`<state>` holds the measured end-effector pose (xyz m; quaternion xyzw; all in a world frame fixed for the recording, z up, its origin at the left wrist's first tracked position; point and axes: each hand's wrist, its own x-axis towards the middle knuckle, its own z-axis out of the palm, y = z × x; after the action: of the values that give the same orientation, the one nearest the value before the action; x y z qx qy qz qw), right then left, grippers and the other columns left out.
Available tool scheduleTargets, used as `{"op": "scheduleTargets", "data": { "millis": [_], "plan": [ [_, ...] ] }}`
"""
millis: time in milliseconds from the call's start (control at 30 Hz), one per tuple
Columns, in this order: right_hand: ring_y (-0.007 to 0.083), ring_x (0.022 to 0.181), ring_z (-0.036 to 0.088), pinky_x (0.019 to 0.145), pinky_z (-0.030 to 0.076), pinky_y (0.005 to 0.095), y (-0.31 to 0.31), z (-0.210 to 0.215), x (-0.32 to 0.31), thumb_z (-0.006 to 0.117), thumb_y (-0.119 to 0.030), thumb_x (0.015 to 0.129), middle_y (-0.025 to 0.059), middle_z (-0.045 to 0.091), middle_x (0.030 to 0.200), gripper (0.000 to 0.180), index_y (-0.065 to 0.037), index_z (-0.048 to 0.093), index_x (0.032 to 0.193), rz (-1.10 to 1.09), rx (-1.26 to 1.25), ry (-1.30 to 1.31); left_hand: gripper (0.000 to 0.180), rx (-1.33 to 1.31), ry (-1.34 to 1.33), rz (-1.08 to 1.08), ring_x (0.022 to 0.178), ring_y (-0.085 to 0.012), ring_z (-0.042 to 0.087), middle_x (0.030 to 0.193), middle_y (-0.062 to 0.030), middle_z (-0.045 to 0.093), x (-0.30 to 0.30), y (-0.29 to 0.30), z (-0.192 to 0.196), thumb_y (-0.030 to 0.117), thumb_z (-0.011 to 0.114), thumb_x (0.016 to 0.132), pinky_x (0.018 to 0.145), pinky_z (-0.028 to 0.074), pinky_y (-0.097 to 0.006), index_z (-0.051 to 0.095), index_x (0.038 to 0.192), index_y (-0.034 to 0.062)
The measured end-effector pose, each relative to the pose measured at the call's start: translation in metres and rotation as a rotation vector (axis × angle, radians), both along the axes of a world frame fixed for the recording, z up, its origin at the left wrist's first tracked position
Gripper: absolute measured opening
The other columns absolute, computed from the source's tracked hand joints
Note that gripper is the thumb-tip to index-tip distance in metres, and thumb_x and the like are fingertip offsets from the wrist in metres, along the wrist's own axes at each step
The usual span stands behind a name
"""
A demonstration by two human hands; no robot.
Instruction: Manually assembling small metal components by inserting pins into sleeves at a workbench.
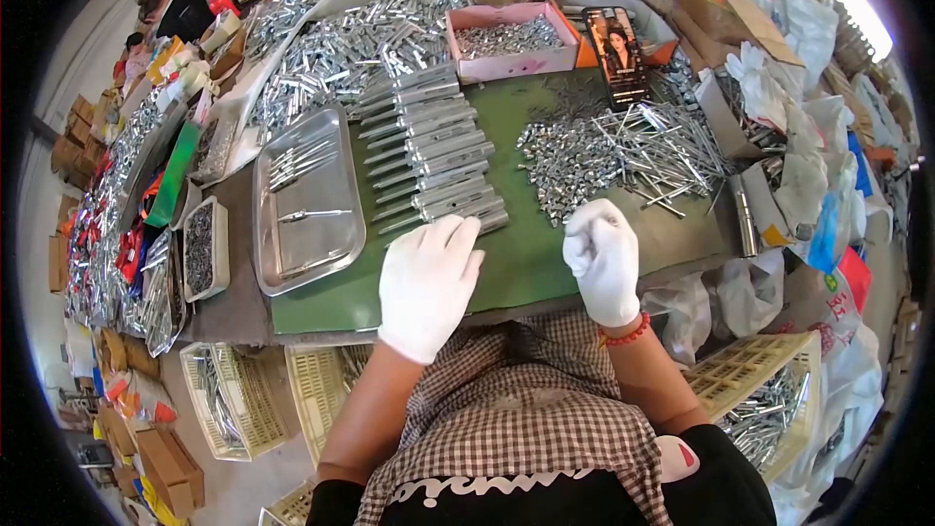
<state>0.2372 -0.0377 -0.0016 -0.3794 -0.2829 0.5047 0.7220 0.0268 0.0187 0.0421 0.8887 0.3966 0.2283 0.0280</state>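
Observation:
A row of silver metal tubes (429, 151), several side by side with thin rods jutting from their left ends, lies on the green mat. At its near end rests my left hand (426, 282) in a white glove, fingers stretched forward over the closest tubes and thumb apart; no grip on them shows. My right hand (606, 263), also white-gloved, is closed with its fingers curled in, just in front of a heap of small metal pieces (565, 161). Whatever those fingers may hold is hidden. Beyond that heap, long thin metal rods (667, 156) lie in a loose pile.
Left stands a metal tray (358, 224) holding slim pen-like pieces. A large pile of metal tubes (341, 54), a pink box (511, 63) of small parts and a propped phone (617, 58) are at the back. A metal cylinder (745, 219) stands right; crates (234, 404) sit below the table.

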Motion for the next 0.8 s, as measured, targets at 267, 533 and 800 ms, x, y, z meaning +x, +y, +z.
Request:
{"op": "scheduleTargets", "data": {
  "millis": [267, 533, 800],
  "plan": [
    [0.0060, 0.070, 0.049, 0.064, 0.042, 0.0210, -0.003, 0.001, 0.003, 0.045, -0.007, 0.099, 0.0010, 0.060, 0.086, 0.028, 0.000, 0.067, 0.115, 0.108, 0.013, -0.204, 0.022, -0.033, 0.156, -0.001, 0.095, -0.0329, 0.064, 0.104, -0.0090, 0.069, 0.009, 0.008, -0.014, 0.015, 0.075, 0.083, 0.084, 0.050, -0.044, 0.064, 0.101, 0.0089],
    [0.0018, 0.060, 0.050, 0.058, 0.043, 0.0187, -0.027, 0.035, 0.004, 0.050, -0.020, 0.109, 0.0012, 0.072, 0.092, 0.033, -0.004, 0.065, 0.133, 0.166, -0.259, -0.498, 0.039, -0.218, -0.095, 0.059, 0.097, -0.0323, 0.067, 0.103, -0.0092, 0.066, -0.001, -0.005, -0.002, 0.017, 0.075, 0.086, 0.078, 0.055, -0.042, 0.065, 0.123, 0.0129],
    [0.0029, 0.055, 0.046, 0.053, 0.040, 0.0218, -0.030, 0.040, 0.015, 0.053, -0.023, 0.108, 0.0012, 0.070, 0.080, 0.031, 0.000, 0.070, 0.120, 0.231, -0.361, -0.615, 0.022, -0.237, 0.042, -0.249, 0.089, -0.0330, 0.065, 0.095, -0.0105, 0.066, 0.036, -0.016, 0.025, 0.021, 0.073, 0.088, 0.078, 0.052, -0.043, 0.068, 0.106, 0.0089]
  ]
}}
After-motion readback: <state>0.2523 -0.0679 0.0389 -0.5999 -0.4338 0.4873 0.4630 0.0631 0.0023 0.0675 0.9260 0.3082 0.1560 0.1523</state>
